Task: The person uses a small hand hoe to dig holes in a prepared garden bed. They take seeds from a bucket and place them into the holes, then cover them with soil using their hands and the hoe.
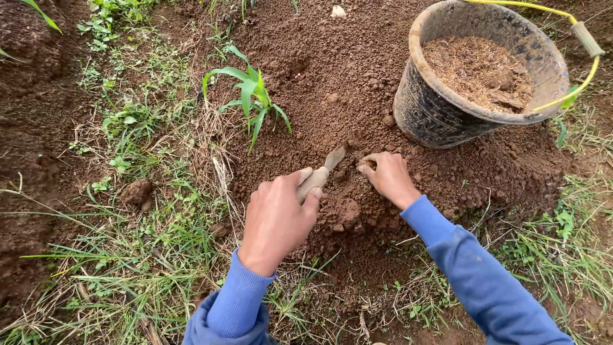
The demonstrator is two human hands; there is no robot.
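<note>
Left hand fingers gripping trowel, right hand on soil beside blade

Young green seedling in loose soil, dry grass (patchy), dirt clod among weeds

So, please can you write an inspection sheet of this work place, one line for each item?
Surface: loose brown soil, heaped between the hands.
Job's things: small trowel, blade tip in the soil; young green plant standing behind it.
Clutter: black bucket with yellow handle, partly filled with brown material; soil clod in the grass.
Hands: left hand gripping the trowel handle; right hand fingers pressed into the soil.
Cables: nothing seen.
Surroundings: grass and weeds around the bare patch.
</note>
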